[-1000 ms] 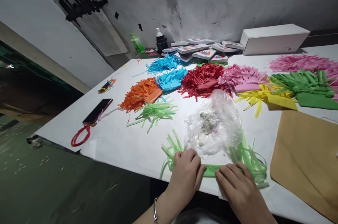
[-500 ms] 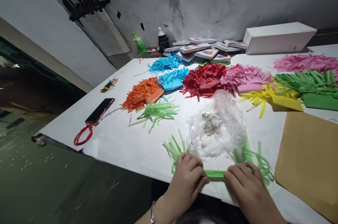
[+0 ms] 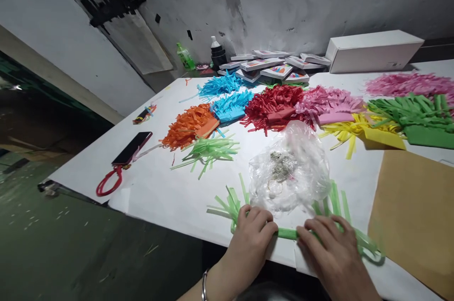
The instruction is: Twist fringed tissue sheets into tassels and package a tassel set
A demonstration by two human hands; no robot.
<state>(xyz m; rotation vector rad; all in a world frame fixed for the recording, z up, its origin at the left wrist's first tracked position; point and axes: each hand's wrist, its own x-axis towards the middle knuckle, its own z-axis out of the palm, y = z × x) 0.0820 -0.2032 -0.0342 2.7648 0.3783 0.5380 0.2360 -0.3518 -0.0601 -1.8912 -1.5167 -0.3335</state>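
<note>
Just on the near side of a crumpled clear plastic bag (image 3: 307, 175), a narrow rolled band of light green paper (image 3: 286, 233) lies crosswise near the edge of a white-covered table (image 3: 159, 197), its loose strips fanning out at both ends. A person's two bare hands hold it, set apart with a short stretch of band showing between them: the left hand (image 3: 252, 237), with a silver bracelet (image 3: 205, 286) at its wrist, is clamped on the band to the near left of the bag, and the right hand (image 3: 328, 246) is clamped on it to the near right, fingers curled over the top. Inside the bag are small metallic pieces and a thin ring. Left of the bag lies a loose light green fringe (image 3: 211, 148); farther left is a dark phone (image 3: 133, 148) with a red cord. Beyond the bag, fringed bundles of orange (image 3: 189, 123), blue (image 3: 232, 106), red (image 3: 273, 106) and pink (image 3: 329, 103) stretch in a row, flat boxes (image 3: 276, 70) piled behind. Right of the bag rests a brown paper sheet (image 3: 413, 216).
</note>
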